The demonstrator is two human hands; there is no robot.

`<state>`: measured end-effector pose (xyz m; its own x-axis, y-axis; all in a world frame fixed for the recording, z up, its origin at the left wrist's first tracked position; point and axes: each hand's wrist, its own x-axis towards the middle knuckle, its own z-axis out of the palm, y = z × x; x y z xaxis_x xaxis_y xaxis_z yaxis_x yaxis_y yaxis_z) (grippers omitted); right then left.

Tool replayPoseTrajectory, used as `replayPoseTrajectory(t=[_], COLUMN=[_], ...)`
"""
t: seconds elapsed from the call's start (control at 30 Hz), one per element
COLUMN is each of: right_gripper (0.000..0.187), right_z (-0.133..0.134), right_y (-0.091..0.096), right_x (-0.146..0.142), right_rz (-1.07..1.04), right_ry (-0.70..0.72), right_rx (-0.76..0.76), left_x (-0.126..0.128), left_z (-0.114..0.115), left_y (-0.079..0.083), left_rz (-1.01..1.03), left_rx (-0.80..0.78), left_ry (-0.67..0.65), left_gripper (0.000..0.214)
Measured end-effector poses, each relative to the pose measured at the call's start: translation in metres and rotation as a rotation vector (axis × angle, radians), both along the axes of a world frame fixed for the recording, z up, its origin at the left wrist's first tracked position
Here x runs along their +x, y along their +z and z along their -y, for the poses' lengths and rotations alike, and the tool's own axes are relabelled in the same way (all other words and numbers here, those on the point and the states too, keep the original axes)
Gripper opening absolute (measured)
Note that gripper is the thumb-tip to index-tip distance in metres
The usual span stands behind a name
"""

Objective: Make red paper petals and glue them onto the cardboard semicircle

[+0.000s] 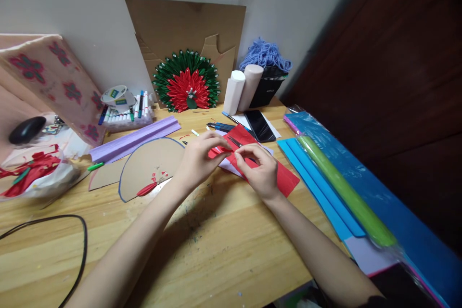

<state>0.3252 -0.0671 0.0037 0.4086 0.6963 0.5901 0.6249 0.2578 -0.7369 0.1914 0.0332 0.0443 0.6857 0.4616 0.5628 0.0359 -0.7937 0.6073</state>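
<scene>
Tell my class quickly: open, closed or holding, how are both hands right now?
Left hand: closed in a pinch, seemingly on a small red piece.
Right hand: also closed in a pinch, seemingly on the same piece.

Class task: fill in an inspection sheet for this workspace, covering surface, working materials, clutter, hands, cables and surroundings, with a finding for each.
Surface: light wooden table, with small dark marks.
Working materials: red sheet under the right hand; blue-edged cardboard piece bearing red petals.
Clutter: phone, purple strip, green roll.
Hands: left hand and right hand come close together over the red sheet; whether they pinch something is too small to tell.
Cables: black cable curving across the near left.
Surroundings: pale wall behind, dark brown panel at right, cardboard board leaning behind a green and red fan-shaped craft.
</scene>
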Motion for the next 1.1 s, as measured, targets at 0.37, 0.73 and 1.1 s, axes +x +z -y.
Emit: replayPoseTrajectory(t=[0.37, 0.73, 1.1], right_gripper=[0.006, 0.003, 0.003], right_z=[0.0, 0.001, 0.001], right_y=[-0.002, 0.0, 0.001], right_x=[0.0, 0.0, -0.001], right_rz=[-0.081, -0.081, -0.073], right_ry=[0.016, -0.006, 0.042], right_rx=[-0.021, -0.012, -0.03], left_x=[-0.003, -0.012, -0.009], left_z=[-0.002, -0.021, -0.013], left_y=[0.001, 0.004, -0.001], left_rz=[0.007, -0.051, -0.058], left_rx=[0.243, 0.468, 0.36], left_ry=[-0.006, 0.133, -0.02], left_gripper=[0.008, 0.01, 0.016])
